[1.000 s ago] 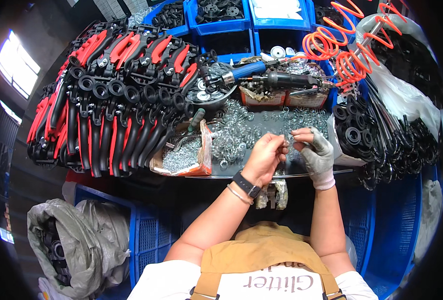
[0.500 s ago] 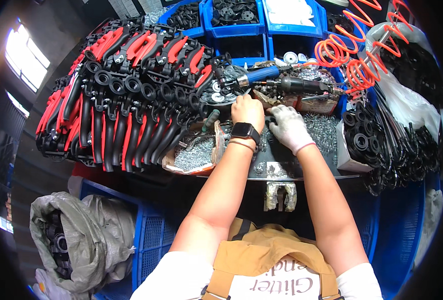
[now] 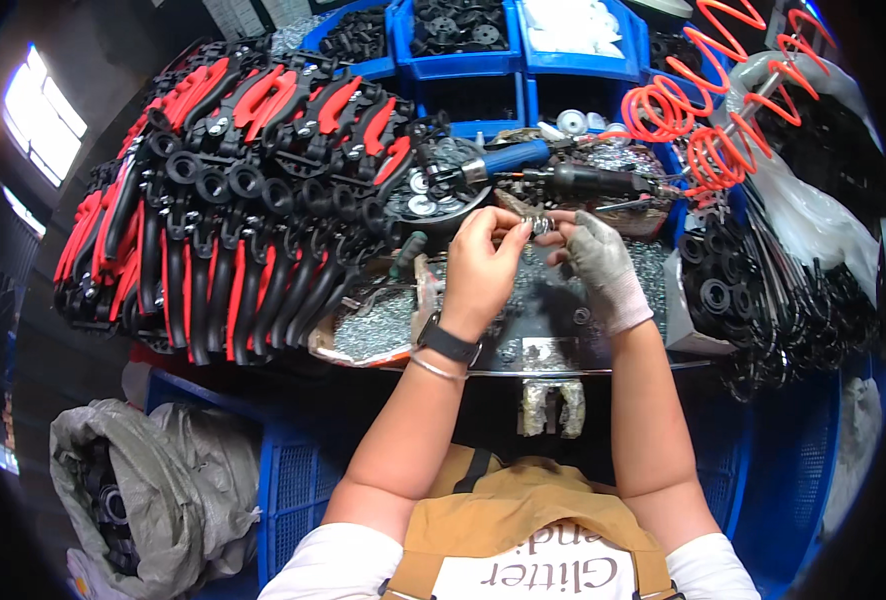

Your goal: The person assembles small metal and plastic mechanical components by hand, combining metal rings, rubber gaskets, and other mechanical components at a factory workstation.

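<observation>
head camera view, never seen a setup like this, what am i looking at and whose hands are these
No machine here: these are a person's own hands, seen from a camera worn on the head, looking down. The left hand is bare; the right hand wears a pale glove that leaves some fingers uncovered. Between them is a small shiny metal part, pinched by the left fingers; whether the right ones grip it too is hard to tell. On the work surface, red-and-black handled parts are piled at left, with a blue-handled tool and blue bins further back.
</observation>
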Tool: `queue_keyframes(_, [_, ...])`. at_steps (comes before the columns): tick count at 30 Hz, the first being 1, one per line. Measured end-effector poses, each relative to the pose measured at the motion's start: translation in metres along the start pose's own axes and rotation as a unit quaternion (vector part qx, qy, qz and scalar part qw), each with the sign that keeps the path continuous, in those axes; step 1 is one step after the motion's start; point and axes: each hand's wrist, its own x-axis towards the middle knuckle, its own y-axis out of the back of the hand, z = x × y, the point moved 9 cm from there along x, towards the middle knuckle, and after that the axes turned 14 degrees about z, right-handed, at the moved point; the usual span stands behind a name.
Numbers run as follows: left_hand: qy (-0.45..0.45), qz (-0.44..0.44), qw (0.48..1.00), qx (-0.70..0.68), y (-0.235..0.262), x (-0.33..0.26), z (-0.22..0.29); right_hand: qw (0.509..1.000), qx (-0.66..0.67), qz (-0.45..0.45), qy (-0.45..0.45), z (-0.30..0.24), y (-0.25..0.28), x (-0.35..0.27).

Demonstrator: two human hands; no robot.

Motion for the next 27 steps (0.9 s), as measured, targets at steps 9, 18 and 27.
queue_keyframes(9, [0.147,-0.035,0.974,-0.168,-0.034,-0.045,-0.019,0.995,0.098,0.018,-0.018,-0.006,0.033,-0.04])
queue_keyframes(18, [0.529,-0.127,0.734,-0.407,-0.074,-0.1,-0.064,0.787,-0.255,0.071,0.557,-0.064,0.051,-0.103])
queue_keyframes(27, [-0.046,-0.009,0.996,0.073,-0.051,-0.071,-0.012,0.978,0.164,0.107,-0.078,0.037,0.082,-0.062])
